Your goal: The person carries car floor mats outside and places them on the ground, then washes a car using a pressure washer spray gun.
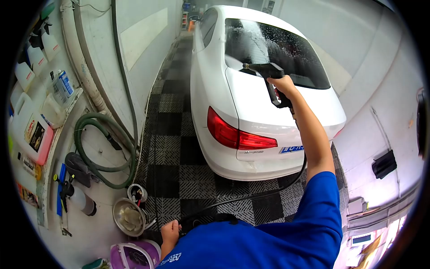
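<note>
A person in a blue shirt [268, 246] stands behind a white car [255, 105] in a wash bay, right arm outstretched. Nearest, the left hand [170, 233] is curled into a loose fist at waist height; whether it grips the black hose [237, 199] that runs up to it cannot be told. Just beyond are a purple bucket [117, 257] and a metal bowl [117, 210], both left of the checkered floor [192, 179]. Along the left wall, a green hose [79, 139] hangs in a loop near a shelf [53, 148] of jugs and bottles. Farther out, the right hand [282, 85] is wrapped around the grip of a spray gun [270, 70], held above the trunk. The gun's nozzle [246, 66] points left, spray fanning out at the lower-left corner of the rear window [280, 49], which is streaked and beaded with water.
</note>
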`<state>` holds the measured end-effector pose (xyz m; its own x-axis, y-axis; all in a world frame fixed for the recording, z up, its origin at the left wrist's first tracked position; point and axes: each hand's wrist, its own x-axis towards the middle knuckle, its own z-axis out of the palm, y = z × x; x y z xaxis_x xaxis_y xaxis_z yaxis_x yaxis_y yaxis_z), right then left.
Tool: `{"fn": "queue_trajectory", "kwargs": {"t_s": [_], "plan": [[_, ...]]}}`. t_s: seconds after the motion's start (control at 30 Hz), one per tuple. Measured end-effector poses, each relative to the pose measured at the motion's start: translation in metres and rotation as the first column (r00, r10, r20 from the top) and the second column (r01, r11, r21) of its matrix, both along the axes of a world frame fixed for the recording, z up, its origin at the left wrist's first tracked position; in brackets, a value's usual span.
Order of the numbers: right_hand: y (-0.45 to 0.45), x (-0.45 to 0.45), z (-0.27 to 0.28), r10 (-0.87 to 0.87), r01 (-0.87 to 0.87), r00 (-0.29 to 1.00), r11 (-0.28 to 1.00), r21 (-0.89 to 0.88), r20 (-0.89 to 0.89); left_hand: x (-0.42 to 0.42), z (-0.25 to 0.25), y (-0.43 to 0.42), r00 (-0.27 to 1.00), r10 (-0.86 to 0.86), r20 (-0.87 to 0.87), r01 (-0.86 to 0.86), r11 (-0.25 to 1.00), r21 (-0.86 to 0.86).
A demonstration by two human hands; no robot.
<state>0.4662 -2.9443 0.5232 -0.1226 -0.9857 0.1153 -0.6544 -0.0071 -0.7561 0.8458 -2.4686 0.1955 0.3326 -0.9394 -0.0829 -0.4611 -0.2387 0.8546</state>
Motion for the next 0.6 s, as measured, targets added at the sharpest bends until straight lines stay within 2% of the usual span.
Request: {"fn": "queue_trajectory", "kwargs": {"t_s": [0.13, 0.27, 0.37, 0.43, 0.47, 0.53, 0.57, 0.6], "plan": [[-0.031, 0.007, -0.001, -0.024, 0.021, 0.996, 0.999, 0.033, 0.086, -0.006, -0.007, 0.011, 0.996, 0.092, 0.015, -0.093, 0.995, 0.038], [-0.042, 0.015, 0.002, 0.014, -0.008, 0.992, 0.999, -0.048, 0.122, -0.018, -0.002, 0.017, 0.987, 0.158, -0.009, -0.157, 0.984, 0.088], [-0.058, 0.014, -0.003, 0.029, 0.002, 0.973, 0.991, -0.134, 0.230, -0.028, -0.003, 0.021, 0.977, 0.208, -0.036, -0.206, 0.977, 0.049], [-0.065, 0.014, -0.011, 0.015, 0.033, 0.956, 0.987, -0.159, 0.294, -0.032, -0.012, 0.028, 0.895, 0.387, -0.223, -0.373, 0.922, 0.103], [-0.067, 0.015, -0.013, -0.001, 0.071, 0.935, 0.981, -0.183, 0.355, -0.032, -0.023, 0.033, 0.893, 0.391, -0.223, -0.378, 0.920, 0.103], [-0.067, 0.019, -0.017, -0.001, 0.077, 0.904, 0.984, -0.160, 0.428, -0.026, -0.049, 0.042, 0.693, 0.617, -0.374, -0.651, 0.757, 0.044], [-0.073, 0.017, -0.021, -0.007, 0.062, 0.896, 0.992, -0.111, 0.444, -0.024, -0.051, 0.042, 0.556, 0.736, -0.387, -0.761, 0.638, 0.119], [-0.078, 0.016, -0.027, -0.013, 0.047, 0.888, 0.997, -0.061, 0.459, -0.020, -0.054, 0.043, 0.554, 0.737, -0.386, -0.763, 0.635, 0.117]]}}
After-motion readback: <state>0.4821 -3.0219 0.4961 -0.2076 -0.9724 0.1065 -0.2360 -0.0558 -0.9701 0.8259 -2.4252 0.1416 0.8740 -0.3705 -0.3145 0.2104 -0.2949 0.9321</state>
